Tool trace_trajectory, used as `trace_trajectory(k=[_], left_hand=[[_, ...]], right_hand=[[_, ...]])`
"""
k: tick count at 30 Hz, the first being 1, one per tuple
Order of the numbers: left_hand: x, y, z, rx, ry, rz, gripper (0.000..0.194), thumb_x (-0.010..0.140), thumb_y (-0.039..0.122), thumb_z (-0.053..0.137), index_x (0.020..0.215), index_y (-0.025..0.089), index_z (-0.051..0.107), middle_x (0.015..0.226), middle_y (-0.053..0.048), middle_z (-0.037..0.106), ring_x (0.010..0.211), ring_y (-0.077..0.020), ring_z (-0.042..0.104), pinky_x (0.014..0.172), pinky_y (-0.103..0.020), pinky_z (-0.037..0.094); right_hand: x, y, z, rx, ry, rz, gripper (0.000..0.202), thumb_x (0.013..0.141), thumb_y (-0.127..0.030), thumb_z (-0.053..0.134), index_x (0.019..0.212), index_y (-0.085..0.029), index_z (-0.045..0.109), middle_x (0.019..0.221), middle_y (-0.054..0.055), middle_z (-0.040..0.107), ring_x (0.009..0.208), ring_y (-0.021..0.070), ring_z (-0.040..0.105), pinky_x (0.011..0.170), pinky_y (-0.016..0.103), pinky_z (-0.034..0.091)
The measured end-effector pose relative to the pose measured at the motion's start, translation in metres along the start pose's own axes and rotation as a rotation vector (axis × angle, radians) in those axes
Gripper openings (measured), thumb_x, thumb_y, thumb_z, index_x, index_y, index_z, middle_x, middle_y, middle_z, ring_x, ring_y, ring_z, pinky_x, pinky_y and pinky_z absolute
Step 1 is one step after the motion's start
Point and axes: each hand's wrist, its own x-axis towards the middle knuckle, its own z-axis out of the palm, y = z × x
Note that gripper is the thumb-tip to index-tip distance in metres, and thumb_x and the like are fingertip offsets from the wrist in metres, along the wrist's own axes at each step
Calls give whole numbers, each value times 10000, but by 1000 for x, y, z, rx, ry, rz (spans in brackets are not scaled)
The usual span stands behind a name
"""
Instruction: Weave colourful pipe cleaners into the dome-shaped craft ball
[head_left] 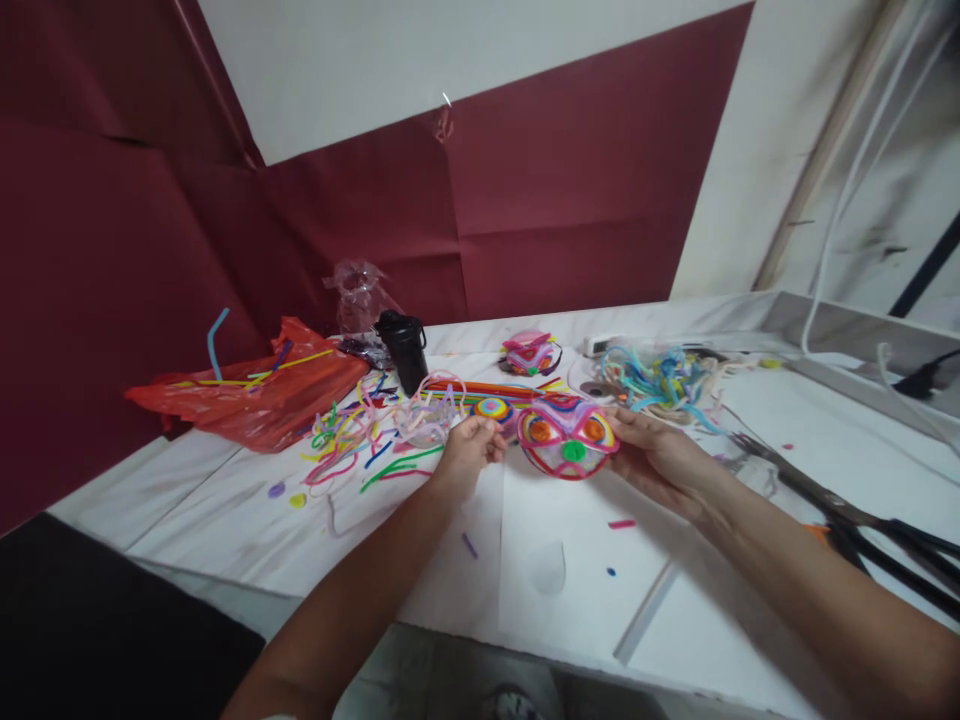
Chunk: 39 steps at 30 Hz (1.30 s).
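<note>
A round, colourful face craft (568, 438) with orange eyes, a green nose and a red rim is held up over the white table. My right hand (652, 455) grips its right edge between thumb and fingers. Just left of it, my left hand (474, 450) has its fingers curled in a pinch at the underside of a small disc (493, 409) with rings of blue, yellow and orange. This disc is close beside the face craft; whether they are joined cannot be made out. Behind them on the table sits a similar pink face craft (529, 354).
Fuzzy coloured stems (352, 430) lie scattered at the left, near a red plastic bag (259, 385) and a black cup (403, 350). Blue and cream strands (664, 378) are heaped back right. Large black-handled scissors (840, 508) lie at the right.
</note>
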Motion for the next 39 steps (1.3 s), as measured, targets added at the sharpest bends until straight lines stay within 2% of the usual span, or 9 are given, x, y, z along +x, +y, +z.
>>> trace_trajectory(k=[4,6,10,15,22,30,34,39], left_hand=[[3,1,0,-4,11,69,242,639,158,764,812,159,595,740,2,696,621,-91,626,623,-216,455],[5,4,2,0,5,82,254,601,127,773,795,153,612,754,0,700,668,-100,648,658,-223,478],[6,5,3,15,-17,72,310,561,172,837,813,132,661,717,-19,706,661,-128,668,683,-263,522],[-3,1,-4,32,-31,36,421,503,270,915,824,115,691,751,-73,741,700,-179,705,738,-331,567],[-7,1,-13,76,-27,17,373,512,288,912,770,109,710,648,-59,722,599,-159,684,678,-309,574],[-8,-2,-11,147,-54,7,318,493,242,904,710,114,710,588,-46,691,581,-164,679,609,-285,557],[-10,-2,-11,200,-81,49,307,511,286,883,705,122,710,594,-38,680,562,-150,651,582,-275,529],[-4,-8,-15,323,-66,150,221,637,336,779,701,151,678,551,10,608,479,-95,528,504,-231,420]], right_hand=[[9,1,2,61,67,-43,69,830,-227,608,899,-219,614,913,70,726,858,237,709,760,393,620],[12,-1,4,79,71,-46,78,828,-184,599,897,-219,615,913,67,728,860,233,710,769,389,621],[18,-6,6,92,40,-28,135,817,-134,602,926,-207,632,906,77,731,869,241,711,788,397,620],[23,-7,8,93,38,-17,197,808,-126,584,982,-200,638,900,85,733,853,253,715,751,400,628],[22,-6,19,98,98,-13,184,824,-119,529,963,-189,627,876,91,730,790,247,717,697,398,636],[12,-5,13,72,168,-27,308,831,-125,502,1114,-199,600,881,87,729,766,250,715,667,422,637],[0,-3,7,27,166,-22,250,829,-166,553,1062,-226,620,899,82,728,796,262,714,676,415,638],[-15,-3,-3,-55,139,10,148,808,-178,596,933,-244,640,865,74,729,763,261,712,654,401,640]])
